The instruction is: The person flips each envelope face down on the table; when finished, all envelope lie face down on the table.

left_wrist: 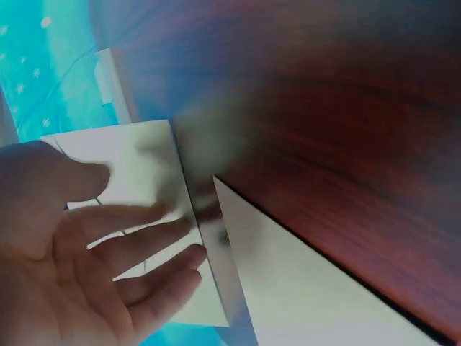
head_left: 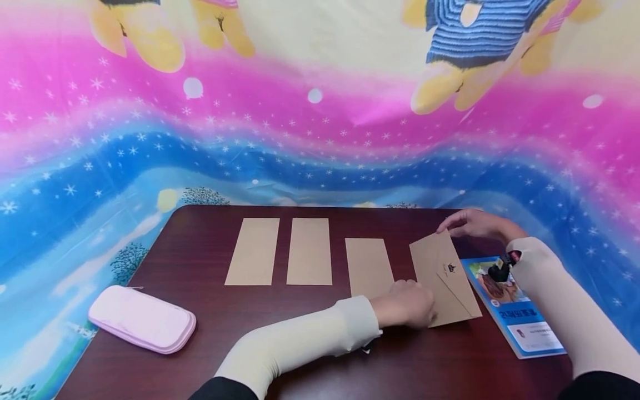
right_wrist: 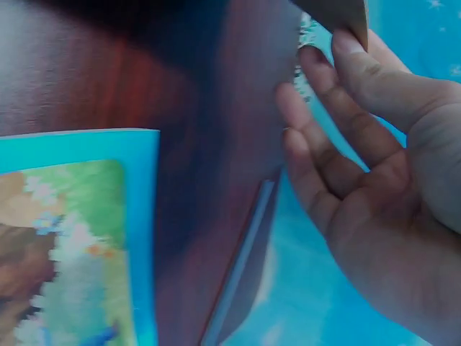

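Observation:
A brown kraft envelope [head_left: 457, 283] with a small black crown print and a pointed flap stands tilted on the right half of the table. My right hand [head_left: 472, 224] pinches its upper corner; in the right wrist view the thumb and forefinger meet on the envelope corner [right_wrist: 346, 18]. My left hand [head_left: 407, 303] is at its lower left edge. The left wrist view shows the left fingers [left_wrist: 155, 249] loosely bent and the thumb apart from them, in front of the envelope [left_wrist: 148, 148]. Whether the fingertips touch it, I cannot tell.
Three plain kraft rectangles lie flat in a row: the left one [head_left: 252, 251], the middle one [head_left: 309, 251], and the right one [head_left: 367, 264], partly behind my left hand. A blue picture-covered book [head_left: 525, 316] lies under my right forearm. A pink zip case [head_left: 142, 319] sits at left.

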Available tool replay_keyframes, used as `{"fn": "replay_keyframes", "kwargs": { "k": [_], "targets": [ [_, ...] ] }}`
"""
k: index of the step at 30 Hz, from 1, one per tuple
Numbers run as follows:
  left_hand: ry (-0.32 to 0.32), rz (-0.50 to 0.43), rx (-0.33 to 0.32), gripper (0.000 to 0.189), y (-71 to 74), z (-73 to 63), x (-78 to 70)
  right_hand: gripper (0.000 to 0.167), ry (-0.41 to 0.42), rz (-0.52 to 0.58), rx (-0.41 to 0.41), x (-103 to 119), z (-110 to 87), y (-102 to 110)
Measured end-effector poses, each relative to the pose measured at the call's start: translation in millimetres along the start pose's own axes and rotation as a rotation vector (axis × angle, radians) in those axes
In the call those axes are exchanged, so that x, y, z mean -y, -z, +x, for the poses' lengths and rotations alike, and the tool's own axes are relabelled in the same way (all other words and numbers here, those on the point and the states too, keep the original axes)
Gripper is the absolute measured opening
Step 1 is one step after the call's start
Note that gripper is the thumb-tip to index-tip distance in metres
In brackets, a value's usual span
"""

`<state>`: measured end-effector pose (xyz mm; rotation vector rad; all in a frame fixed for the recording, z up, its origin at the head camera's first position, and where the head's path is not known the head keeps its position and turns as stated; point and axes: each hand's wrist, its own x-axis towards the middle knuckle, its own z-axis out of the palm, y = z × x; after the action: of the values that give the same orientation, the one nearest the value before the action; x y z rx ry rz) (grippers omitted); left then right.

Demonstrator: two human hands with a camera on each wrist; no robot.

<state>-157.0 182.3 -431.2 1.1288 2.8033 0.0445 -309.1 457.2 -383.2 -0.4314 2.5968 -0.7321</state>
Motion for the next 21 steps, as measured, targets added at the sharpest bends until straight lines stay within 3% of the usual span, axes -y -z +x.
{"fn": "replay_keyframes", "kwargs": {
  "k": [7, 9, 14, 21],
  "targets": [
    [0.008, -0.366, 0.022, 0.067, 18.8, -5.5, 3.0, 0.031, -0.016, 0.086, 0.117, 20.4, 3.2, 17.8],
    [0.02, -0.418, 0.014, 0.07, 24.7, -7.3, 3.8, 0.032, -0.031, 0.087, 0.125, 23.7, 4.0, 20.2],
    [0.015, -0.385, -0.051, 0.057, 34.7, -9.0, 7.0, 0.031, -0.051, 0.104, 0.148, 26.5, 6.7, 20.2],
    [-0.016, -0.296, -0.12, 0.051, 36.0, -11.7, 4.5, 0.033, -0.043, 0.185, 0.187, 20.8, 10.6, 10.1]
  ]
}}
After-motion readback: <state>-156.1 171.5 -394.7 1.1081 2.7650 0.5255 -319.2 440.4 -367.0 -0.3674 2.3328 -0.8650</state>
